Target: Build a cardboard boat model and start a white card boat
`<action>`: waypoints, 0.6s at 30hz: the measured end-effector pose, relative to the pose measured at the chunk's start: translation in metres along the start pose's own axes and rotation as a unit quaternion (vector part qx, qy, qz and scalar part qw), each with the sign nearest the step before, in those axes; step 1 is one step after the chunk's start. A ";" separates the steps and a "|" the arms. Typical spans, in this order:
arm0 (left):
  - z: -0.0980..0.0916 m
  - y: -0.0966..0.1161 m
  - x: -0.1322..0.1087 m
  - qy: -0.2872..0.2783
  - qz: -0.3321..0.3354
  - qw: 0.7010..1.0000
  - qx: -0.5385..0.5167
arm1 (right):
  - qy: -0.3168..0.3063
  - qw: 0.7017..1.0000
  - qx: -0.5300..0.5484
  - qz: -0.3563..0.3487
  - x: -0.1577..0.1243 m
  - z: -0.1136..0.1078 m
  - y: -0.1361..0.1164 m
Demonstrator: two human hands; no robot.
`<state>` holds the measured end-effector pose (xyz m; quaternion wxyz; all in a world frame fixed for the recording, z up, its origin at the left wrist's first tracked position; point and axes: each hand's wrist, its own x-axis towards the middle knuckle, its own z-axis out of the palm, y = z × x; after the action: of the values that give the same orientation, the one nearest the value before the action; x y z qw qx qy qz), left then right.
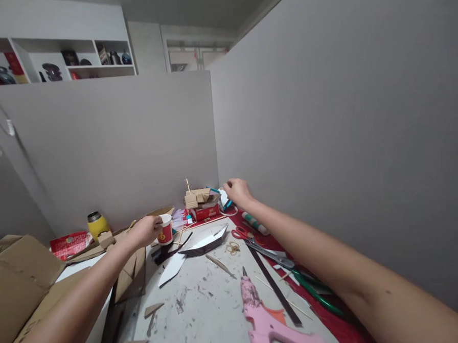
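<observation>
My left hand [146, 230] is closed round a small red and white paper cup [165, 230] near the back left of the worktop. My right hand [236, 190] reaches to the far corner, fingers curled on something small beside a roll of tape [228, 206]; what it grips is hidden. Just left of that hand a small cardboard model [200, 197] with an upright stick rests on a red box [205, 212].
A pink glue gun [268, 323] lies at the front. Scissors [261, 247], a black ruler [275, 287], a glue stick [254, 223], rubber bands [233, 248] and black and white card pieces [194, 247] are scattered about. Cardboard sheets [19, 279] and a yellow flask [97, 224] stand left. Grey partitions enclose the desk.
</observation>
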<state>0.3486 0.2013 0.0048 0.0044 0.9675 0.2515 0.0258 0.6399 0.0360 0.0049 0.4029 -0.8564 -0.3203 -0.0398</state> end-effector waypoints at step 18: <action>0.020 0.032 0.058 0.060 -0.022 0.996 -0.062 | -0.319 0.894 0.307 -0.069 -0.216 -0.062 -0.021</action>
<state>0.4156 0.2013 -0.0121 0.0500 0.9563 0.2706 0.0992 0.4687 -0.1102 -0.0101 0.5183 -0.6323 -0.4860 0.3088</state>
